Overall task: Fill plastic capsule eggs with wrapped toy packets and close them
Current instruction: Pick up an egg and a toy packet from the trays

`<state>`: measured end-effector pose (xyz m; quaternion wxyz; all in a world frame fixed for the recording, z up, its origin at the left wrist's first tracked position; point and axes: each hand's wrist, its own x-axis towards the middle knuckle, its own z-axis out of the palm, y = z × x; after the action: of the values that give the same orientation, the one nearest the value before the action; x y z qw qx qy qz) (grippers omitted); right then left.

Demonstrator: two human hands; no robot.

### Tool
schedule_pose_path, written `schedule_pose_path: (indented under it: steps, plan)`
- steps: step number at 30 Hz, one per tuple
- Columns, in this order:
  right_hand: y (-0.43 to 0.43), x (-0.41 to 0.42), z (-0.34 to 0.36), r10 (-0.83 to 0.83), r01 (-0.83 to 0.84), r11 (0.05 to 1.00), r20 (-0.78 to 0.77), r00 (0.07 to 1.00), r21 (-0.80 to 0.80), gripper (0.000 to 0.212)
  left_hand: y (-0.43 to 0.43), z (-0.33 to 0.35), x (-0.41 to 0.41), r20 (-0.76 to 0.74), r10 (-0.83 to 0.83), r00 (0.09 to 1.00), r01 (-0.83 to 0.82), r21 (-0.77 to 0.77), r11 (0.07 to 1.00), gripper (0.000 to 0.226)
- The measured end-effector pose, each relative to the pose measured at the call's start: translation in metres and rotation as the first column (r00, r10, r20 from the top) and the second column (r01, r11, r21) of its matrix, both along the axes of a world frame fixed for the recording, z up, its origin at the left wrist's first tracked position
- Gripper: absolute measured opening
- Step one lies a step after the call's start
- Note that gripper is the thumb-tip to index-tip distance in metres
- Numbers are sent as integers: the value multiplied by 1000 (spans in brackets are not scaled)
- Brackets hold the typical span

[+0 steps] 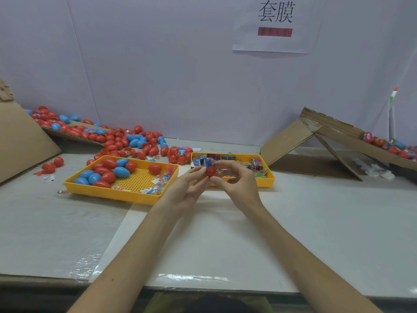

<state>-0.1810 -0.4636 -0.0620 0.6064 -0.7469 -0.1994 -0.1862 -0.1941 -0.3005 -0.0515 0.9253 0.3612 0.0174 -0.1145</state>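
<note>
Both hands meet above the table's middle, in front of the two yellow trays. A red egg half (211,172) is pinched between my left hand (188,187) and my right hand (234,179). A blue wrapped toy packet (208,163) sticks out of its top, with my right fingers on it. The left yellow tray (94,190) holds red and blue capsule eggs (108,170) and a few loose packets. The right yellow tray (269,179) holds several wrapped toy packets (257,164).
A big pile of loose red and blue eggs (126,141) lies behind the left tray, spilling off a cardboard sheet (20,141). At the right a cardboard ramp (334,134) carries wrapped filled eggs (392,147). A white board (225,233) covers the table front.
</note>
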Motion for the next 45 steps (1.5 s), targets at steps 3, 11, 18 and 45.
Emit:
schedule_pose_path:
  steps: [3,11,18,45]
  plan:
    - [0,-1,-1,-24,24,1000,33,999,-3,34,0,2,-2,-8,-21,1000,21,10,1000,46]
    - [-1,4,-5,-84,85,996,67,994,-15,22,0,3,-3,-38,-45,998,45,-12,999,51]
    - [-2,6,-6,-107,110,994,115,988,-21,21,0,2,-3,-40,-53,998,53,-11,999,40]
    - [-1,5,-6,-143,157,986,184,973,-63,24,-2,0,-2,65,-104,992,101,55,993,36]
